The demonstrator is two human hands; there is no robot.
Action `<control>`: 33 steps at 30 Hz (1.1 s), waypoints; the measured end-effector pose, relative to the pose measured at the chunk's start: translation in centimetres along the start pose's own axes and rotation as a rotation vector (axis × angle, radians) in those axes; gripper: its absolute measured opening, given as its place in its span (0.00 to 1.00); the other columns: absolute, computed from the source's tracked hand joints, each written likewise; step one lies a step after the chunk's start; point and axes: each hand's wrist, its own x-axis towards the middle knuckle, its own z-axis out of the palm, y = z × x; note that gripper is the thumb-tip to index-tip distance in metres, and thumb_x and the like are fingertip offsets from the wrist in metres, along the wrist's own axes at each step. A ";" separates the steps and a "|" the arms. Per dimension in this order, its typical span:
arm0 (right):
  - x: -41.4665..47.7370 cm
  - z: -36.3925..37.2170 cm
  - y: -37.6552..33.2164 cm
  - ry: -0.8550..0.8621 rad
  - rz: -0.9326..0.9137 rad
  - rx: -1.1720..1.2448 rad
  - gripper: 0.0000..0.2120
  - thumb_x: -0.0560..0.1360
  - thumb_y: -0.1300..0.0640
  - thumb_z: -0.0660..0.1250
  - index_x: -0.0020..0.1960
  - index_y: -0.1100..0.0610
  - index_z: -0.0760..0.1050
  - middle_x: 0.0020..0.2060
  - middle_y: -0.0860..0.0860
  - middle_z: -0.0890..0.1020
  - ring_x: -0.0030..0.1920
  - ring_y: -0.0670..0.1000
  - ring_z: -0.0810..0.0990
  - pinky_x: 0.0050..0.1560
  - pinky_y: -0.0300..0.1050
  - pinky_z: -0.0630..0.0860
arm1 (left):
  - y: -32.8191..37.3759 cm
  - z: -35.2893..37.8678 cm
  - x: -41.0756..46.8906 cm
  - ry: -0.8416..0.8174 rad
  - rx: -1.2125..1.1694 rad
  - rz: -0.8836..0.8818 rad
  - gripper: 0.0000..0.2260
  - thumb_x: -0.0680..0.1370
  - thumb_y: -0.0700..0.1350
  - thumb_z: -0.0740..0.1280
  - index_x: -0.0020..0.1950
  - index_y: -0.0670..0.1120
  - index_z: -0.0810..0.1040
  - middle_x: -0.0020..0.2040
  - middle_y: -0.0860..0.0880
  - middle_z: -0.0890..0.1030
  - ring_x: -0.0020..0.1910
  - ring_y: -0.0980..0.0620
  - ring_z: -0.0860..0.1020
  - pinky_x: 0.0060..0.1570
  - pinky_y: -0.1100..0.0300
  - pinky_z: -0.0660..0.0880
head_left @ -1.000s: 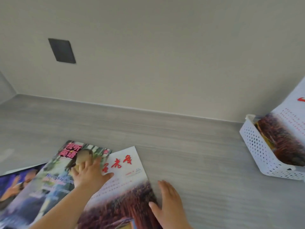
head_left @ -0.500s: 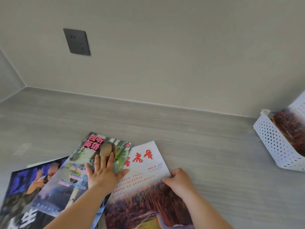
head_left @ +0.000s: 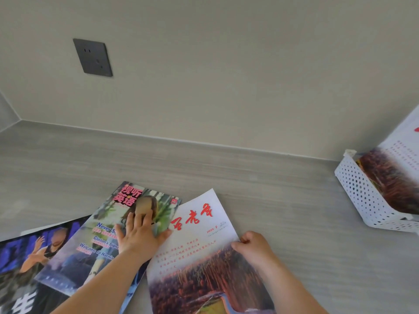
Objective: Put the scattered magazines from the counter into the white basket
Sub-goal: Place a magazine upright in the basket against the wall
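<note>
Right hand (head_left: 254,248) pinches the right edge of the white red-titled paper magazine (head_left: 199,264), likely to lift it. Left hand (head_left: 140,234), fingers straight, pins the glossy green magazine (head_left: 108,223). The white magazine lies on the grey counter (head_left: 226,168), title end toward 11 o'clock. The white perforated plastic basket (head_left: 362,196) is at 3 o'clock.

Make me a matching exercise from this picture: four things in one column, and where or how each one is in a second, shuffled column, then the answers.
Things
1. white magazine with red title
2. green-cover magazine
3. white basket
4. grey socket

Place or state
a. on the wall
b. gripped at its right edge by the right hand
c. pressed flat under the left hand
d. at the right end of the counter, with a leaning magazine in it

Pairs: 1-b, 2-c, 3-d, 4-a
</note>
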 end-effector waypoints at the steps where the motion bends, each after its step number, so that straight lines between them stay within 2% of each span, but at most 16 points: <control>1: 0.0 -1.1 0.6 0.047 0.020 0.054 0.15 0.68 0.62 0.68 0.27 0.55 0.65 0.25 0.49 0.69 0.27 0.46 0.66 0.27 0.41 0.61 | 0.3 -0.2 0.0 -0.010 -0.006 -0.010 0.36 0.72 0.67 0.52 0.74 0.50 0.48 0.77 0.48 0.50 0.76 0.47 0.45 0.72 0.43 0.43; 6: -0.3 -6.5 4.6 0.226 0.084 0.156 0.17 0.70 0.67 0.66 0.28 0.57 0.62 0.25 0.52 0.67 0.28 0.50 0.65 0.29 0.44 0.59 | 3.0 -0.4 -0.6 0.051 -0.014 -0.012 0.30 0.75 0.59 0.55 0.74 0.50 0.51 0.76 0.48 0.56 0.75 0.47 0.50 0.74 0.46 0.43; 10: -0.3 -8.6 6.6 0.219 0.055 0.128 0.14 0.71 0.69 0.62 0.32 0.56 0.64 0.31 0.52 0.72 0.39 0.54 0.72 0.36 0.46 0.63 | 8.7 1.4 -2.5 -0.083 -0.094 0.132 0.29 0.76 0.60 0.55 0.73 0.50 0.55 0.76 0.50 0.52 0.76 0.49 0.48 0.74 0.48 0.44; 12: -0.6 -8.8 6.8 0.213 -0.001 0.185 0.15 0.71 0.72 0.59 0.34 0.54 0.65 0.35 0.52 0.76 0.41 0.53 0.74 0.38 0.42 0.67 | 11.4 2.1 -3.2 -0.118 -0.140 0.119 0.30 0.75 0.59 0.58 0.72 0.48 0.55 0.76 0.49 0.52 0.75 0.47 0.48 0.74 0.49 0.47; 14: -1.1 -9.0 6.8 0.242 -0.045 0.276 0.15 0.71 0.74 0.58 0.36 0.54 0.67 0.36 0.52 0.78 0.39 0.49 0.76 0.36 0.33 0.69 | 13.2 2.3 -3.3 -0.104 -0.228 0.061 0.30 0.75 0.56 0.60 0.72 0.47 0.54 0.75 0.48 0.54 0.75 0.47 0.50 0.73 0.50 0.49; 16: -1.3 -9.4 6.9 0.266 -0.086 0.372 0.16 0.70 0.75 0.58 0.36 0.55 0.69 0.35 0.52 0.78 0.37 0.47 0.76 0.32 0.27 0.68 | 14.4 2.0 -3.3 -0.092 -0.394 0.017 0.29 0.74 0.50 0.63 0.72 0.47 0.55 0.73 0.45 0.63 0.72 0.45 0.58 0.71 0.51 0.56; 18: -1.6 -10.4 6.9 0.291 -0.127 0.445 0.15 0.70 0.75 0.59 0.36 0.55 0.70 0.34 0.53 0.79 0.35 0.48 0.75 0.29 0.26 0.67 | 15.8 1.3 -3.4 -0.127 -0.733 -0.041 0.28 0.73 0.41 0.64 0.71 0.45 0.58 0.66 0.40 0.71 0.65 0.41 0.69 0.63 0.50 0.66; 20: -1.7 -12.0 6.8 0.333 -0.161 0.523 0.16 0.70 0.75 0.59 0.36 0.55 0.70 0.32 0.51 0.80 0.31 0.44 0.77 0.27 0.26 0.67 | 17.4 0.7 -3.3 -0.173 -1.017 -0.095 0.24 0.74 0.34 0.62 0.69 0.40 0.60 0.63 0.37 0.73 0.60 0.39 0.73 0.56 0.50 0.71; 21: -1.8 -12.9 6.8 0.356 -0.176 0.566 0.15 0.70 0.75 0.59 0.36 0.55 0.70 0.29 0.48 0.81 0.29 0.41 0.77 0.27 0.26 0.68 | 18.3 0.4 -3.2 -0.204 -1.066 -0.086 0.20 0.75 0.33 0.60 0.67 0.38 0.63 0.63 0.37 0.74 0.60 0.38 0.73 0.56 0.49 0.71; 23: -1.8 -15.2 6.7 0.381 -0.208 0.623 0.14 0.71 0.75 0.59 0.38 0.57 0.72 0.24 0.44 0.82 0.27 0.40 0.77 0.27 0.26 0.70 | 20.3 -0.5 -2.9 -0.262 -1.082 -0.007 0.13 0.76 0.33 0.57 0.61 0.38 0.69 0.60 0.39 0.76 0.59 0.38 0.74 0.56 0.49 0.71; 24: -1.8 -16.4 6.7 0.387 -0.230 0.621 0.13 0.71 0.75 0.59 0.41 0.58 0.73 0.25 0.42 0.83 0.29 0.40 0.78 0.29 0.26 0.71 | 21.5 -1.2 -2.8 -0.268 -1.087 0.036 0.12 0.77 0.33 0.57 0.59 0.39 0.70 0.58 0.39 0.77 0.58 0.39 0.74 0.55 0.50 0.72; 26: -1.9 -19.0 6.7 0.391 -0.288 0.596 0.14 0.71 0.75 0.59 0.45 0.59 0.75 0.27 0.39 0.83 0.30 0.39 0.80 0.32 0.26 0.73 | 24.4 -2.9 -2.5 -0.232 -1.108 0.136 0.13 0.77 0.33 0.57 0.60 0.38 0.70 0.59 0.39 0.77 0.55 0.43 0.75 0.52 0.53 0.71; 29: -2.1 -23.2 6.6 0.429 -0.329 0.555 0.15 0.71 0.74 0.60 0.43 0.56 0.78 0.28 0.39 0.83 0.31 0.37 0.79 0.33 0.26 0.73 | 29.5 -5.8 -2.2 -0.175 -1.152 0.315 0.14 0.77 0.32 0.56 0.62 0.38 0.70 0.60 0.40 0.76 0.57 0.42 0.75 0.55 0.54 0.69; 33: -2.0 -29.1 6.6 0.536 -0.394 0.528 0.17 0.71 0.73 0.60 0.41 0.52 0.77 0.28 0.36 0.83 0.31 0.37 0.80 0.31 0.28 0.75 | 37.4 -9.8 -1.9 -0.145 -1.244 0.524 0.14 0.77 0.34 0.56 0.62 0.40 0.69 0.54 0.46 0.75 0.52 0.49 0.73 0.51 0.57 0.69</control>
